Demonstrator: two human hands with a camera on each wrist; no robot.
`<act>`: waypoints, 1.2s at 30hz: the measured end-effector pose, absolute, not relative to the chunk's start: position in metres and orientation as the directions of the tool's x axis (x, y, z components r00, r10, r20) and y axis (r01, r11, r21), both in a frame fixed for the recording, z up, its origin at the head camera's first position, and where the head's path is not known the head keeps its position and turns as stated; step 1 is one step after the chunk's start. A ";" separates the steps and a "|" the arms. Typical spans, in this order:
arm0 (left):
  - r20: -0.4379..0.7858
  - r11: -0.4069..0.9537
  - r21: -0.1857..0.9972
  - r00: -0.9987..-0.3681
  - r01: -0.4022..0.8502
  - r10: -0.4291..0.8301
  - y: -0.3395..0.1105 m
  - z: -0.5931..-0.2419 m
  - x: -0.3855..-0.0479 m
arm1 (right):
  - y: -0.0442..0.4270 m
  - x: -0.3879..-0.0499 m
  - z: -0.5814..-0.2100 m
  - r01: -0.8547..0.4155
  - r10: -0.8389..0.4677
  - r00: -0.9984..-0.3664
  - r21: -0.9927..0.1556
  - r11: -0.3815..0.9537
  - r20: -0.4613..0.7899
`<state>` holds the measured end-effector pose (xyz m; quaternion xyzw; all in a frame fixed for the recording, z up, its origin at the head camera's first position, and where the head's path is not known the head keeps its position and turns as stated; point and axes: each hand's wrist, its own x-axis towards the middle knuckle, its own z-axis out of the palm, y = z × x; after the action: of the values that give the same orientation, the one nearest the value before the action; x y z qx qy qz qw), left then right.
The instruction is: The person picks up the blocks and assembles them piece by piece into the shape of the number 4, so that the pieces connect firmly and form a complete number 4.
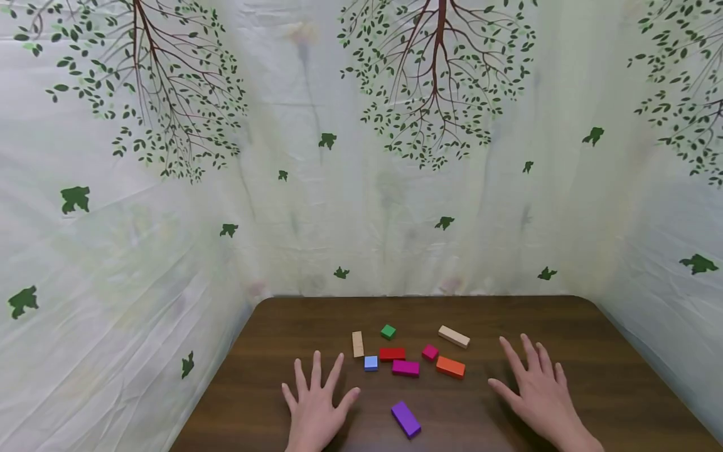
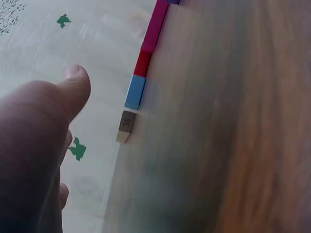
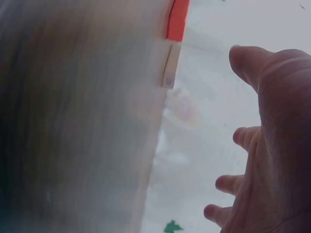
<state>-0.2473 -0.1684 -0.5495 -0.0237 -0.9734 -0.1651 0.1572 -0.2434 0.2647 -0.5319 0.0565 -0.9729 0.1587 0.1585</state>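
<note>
My left hand (image 1: 316, 408) is spread with straight fingers at the left of the blocks, holding nothing. On the right, my right hand (image 1: 539, 395) is also spread and holds nothing. Between them lie a purple block (image 1: 406, 419) nearest me, a magenta block (image 1: 405, 368), a red block (image 1: 392, 355), a blue block (image 1: 371, 363), an orange block (image 1: 450, 367) and a small pink block (image 1: 430, 352). Farther back are a green block (image 1: 388, 331) and two plain wooden blocks, one at the left (image 1: 358, 344) and one at the right (image 1: 454, 336). The left wrist view shows "30" on a wooden block (image 2: 126, 125).
The blocks lie on a dark brown wooden table (image 1: 305, 314) with rounded far corners. Behind it and along the sides hangs a pale curtain (image 1: 390, 207) printed with trees and green leaf shapes.
</note>
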 end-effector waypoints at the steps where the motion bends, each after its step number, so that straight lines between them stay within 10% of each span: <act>1: 0.302 0.939 0.329 -0.953 0.100 -0.004 -0.167 -0.548 -0.248 | 0.263 -0.244 -0.531 -0.169 -0.067 -0.942 -0.294 0.941 0.328; 16: 0.491 0.705 0.510 -0.840 0.492 0.231 -0.128 -0.544 -0.238 | 0.216 -0.236 -0.536 -0.406 -0.212 -0.883 -0.456 0.792 0.418; 36: 0.298 0.681 0.553 -0.878 0.479 0.375 -0.098 -0.552 -0.228 | 0.175 -0.224 -0.544 -0.588 -0.422 -0.807 -0.502 0.634 0.412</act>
<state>-0.2280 -0.0981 -0.5516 -0.2339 -0.9134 -0.3234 0.0805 -0.2240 0.1754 -0.5443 0.2821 -0.8947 0.3213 0.1291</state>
